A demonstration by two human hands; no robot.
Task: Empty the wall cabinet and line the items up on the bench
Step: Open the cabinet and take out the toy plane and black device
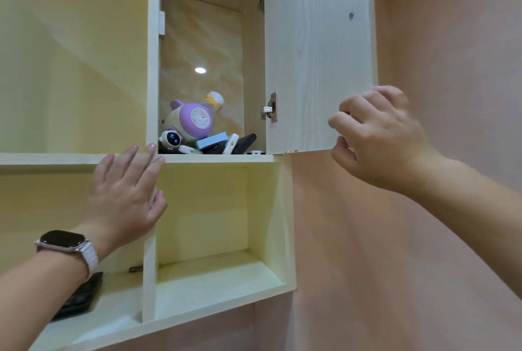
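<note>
The wall cabinet (154, 68) stands open, its door (319, 54) swung out to the right. On its shelf lie a purple and white round toy (195, 121), a bottle with a yellow and white cap (214, 100), a small white robot toy (171, 140), a light blue box (211, 141) and a black item (244, 141). My right hand (378, 138) curls around the door's lower outer corner. My left hand (127, 195) is flat with fingers apart, fingertips at the shelf's front edge just left of the items, holding nothing.
Below the cabinet are open pale yellow cubbies (262, 209). A black keypad (82, 297) and a small dark object (136, 268) lie on the lower left shelf. A smartwatch (63, 240) is on my left wrist. A pink wall (423, 266) runs to the right.
</note>
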